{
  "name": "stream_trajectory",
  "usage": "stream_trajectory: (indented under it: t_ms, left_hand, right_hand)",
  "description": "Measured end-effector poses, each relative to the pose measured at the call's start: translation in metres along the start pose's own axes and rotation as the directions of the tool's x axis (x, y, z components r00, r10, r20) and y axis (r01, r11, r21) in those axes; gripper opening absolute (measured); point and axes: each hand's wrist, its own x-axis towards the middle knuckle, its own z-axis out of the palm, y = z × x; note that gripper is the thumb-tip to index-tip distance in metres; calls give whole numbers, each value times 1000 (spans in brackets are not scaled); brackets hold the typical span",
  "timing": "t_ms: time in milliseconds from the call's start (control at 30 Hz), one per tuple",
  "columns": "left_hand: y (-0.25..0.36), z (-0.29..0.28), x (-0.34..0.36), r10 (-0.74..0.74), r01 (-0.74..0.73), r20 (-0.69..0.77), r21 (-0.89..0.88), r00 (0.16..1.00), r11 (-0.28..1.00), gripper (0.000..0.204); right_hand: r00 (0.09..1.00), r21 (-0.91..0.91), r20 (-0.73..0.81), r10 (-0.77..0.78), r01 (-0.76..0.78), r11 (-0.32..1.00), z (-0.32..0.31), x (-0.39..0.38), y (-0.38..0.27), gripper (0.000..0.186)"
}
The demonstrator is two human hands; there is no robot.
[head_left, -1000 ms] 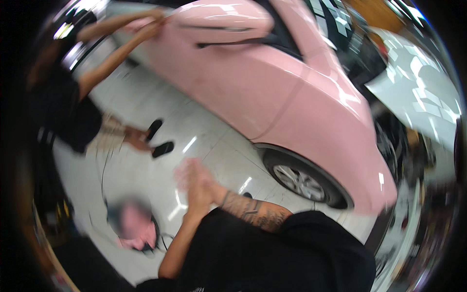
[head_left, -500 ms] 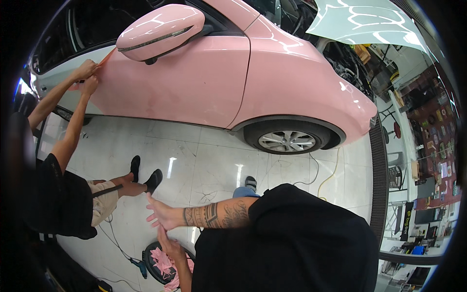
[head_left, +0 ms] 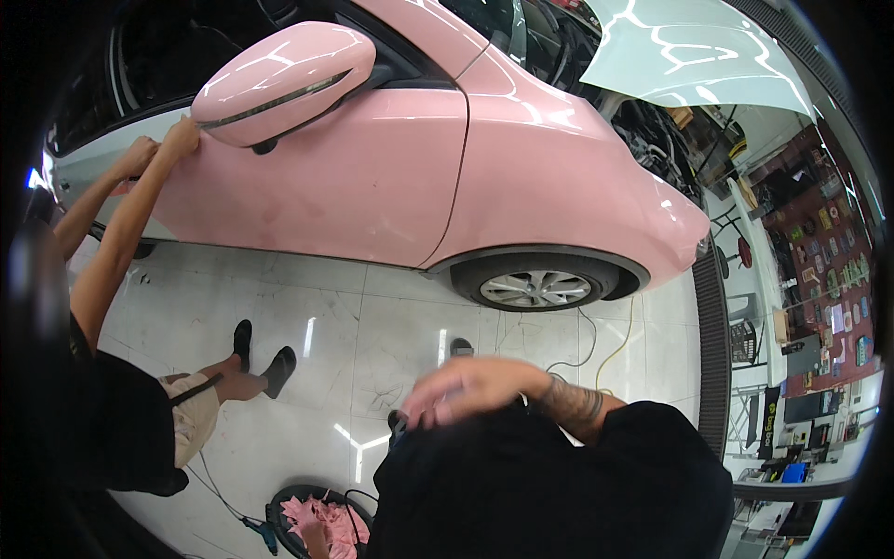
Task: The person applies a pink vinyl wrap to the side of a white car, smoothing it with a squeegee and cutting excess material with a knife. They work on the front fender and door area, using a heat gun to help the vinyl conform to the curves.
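My right hand [head_left: 470, 384], on a tattooed forearm, is drawn across in front of my black shirt. Its fingers are bent and smeared by motion, so I cannot tell whether they hold anything. A small dark thing [head_left: 396, 425] shows beside the fingertips, too unclear to name. Of my left hand [head_left: 315, 538] only a bit of skin shows low in the picture, over a black bin [head_left: 279, 511] of crumpled pink film [head_left: 326, 520]; its fingers are hidden. Ahead stands a car with a glossy pink front door [head_left: 354, 177] and fender [head_left: 549, 177].
At left, a co-worker's hands [head_left: 168, 149] are on the door beside the pink mirror [head_left: 289, 84]. A pale hood [head_left: 694, 51] is raised at right. A front wheel [head_left: 535, 287], cables [head_left: 615, 349] and a corded tool [head_left: 265, 533] lie around the tiled floor [head_left: 391, 307].
My right hand has drawn back rightward, away from my left hand, which has dropped lower. The co-worker's hands have shifted along the door. The whole view has tilted slightly.
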Motion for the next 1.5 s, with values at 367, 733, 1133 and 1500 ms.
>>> stream_trajectory:
  t_ms: [367, 733, 1133, 1500]
  left_hand:
    - [312, -276, 192, 140, -229, -182, -828, 973, 512, 31]
    - [495, -495, 169, 701, -691, -395, -696, 594, 193, 23]
    - [564, -483, 168, 835, -66, -153, -988, 528, -139, 27]
    - [526, -452, 158, 875, 273, 2, -951, 483, -148, 28]
  right_hand:
    - [789, -667, 555, -262, 611, 427, -67, -67, -206, 22]
    - [432, -890, -130, -892, 346, 297, -157, -201, -156, 10]
    - [58, -54, -995, -83, 388, 920, -80, -28, 27, 19]
    - [17, -4, -1000, -10, 358, 934, -32, -2, 55, 18]
